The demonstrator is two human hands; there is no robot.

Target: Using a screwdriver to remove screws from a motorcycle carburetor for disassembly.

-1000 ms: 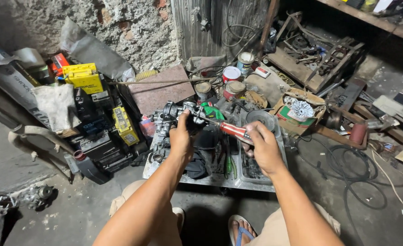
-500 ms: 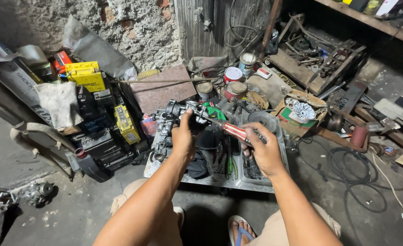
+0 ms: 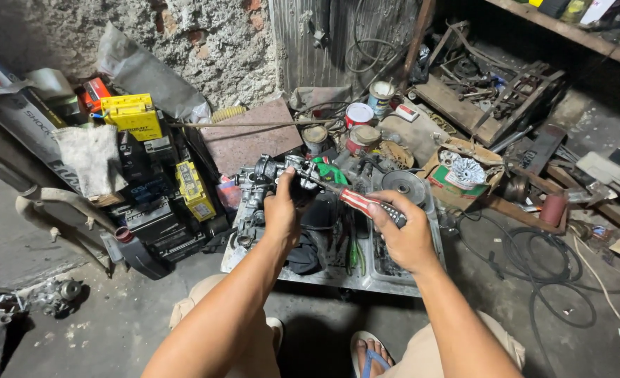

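Observation:
My left hand (image 3: 282, 210) grips a small grey metal engine part, like a carburettor (image 3: 266, 171), held over a metal tray (image 3: 338, 278) on the floor. My right hand (image 3: 402, 234) is closed around the red-and-black handle of a screwdriver (image 3: 362, 203). Its shaft runs up and left, and the tip meets the top of the carburettor beside my left thumb. A green-handled tool (image 3: 332, 171) lies just behind the shaft.
The tray holds dark parts and tools. Yellow boxes (image 3: 133, 115), black batteries (image 3: 149, 217) and a rag lie left. Paint tins (image 3: 357, 115), a round metal disc (image 3: 402, 185), a cardboard box (image 3: 460, 175), cables (image 3: 534, 280) and scrap crowd the right. My sandalled foot (image 3: 373, 353) rests below.
Both hands stay on the carburettor and screwdriver. The screwdriver handle and my right hand have shifted only slightly; the view has drifted a little.

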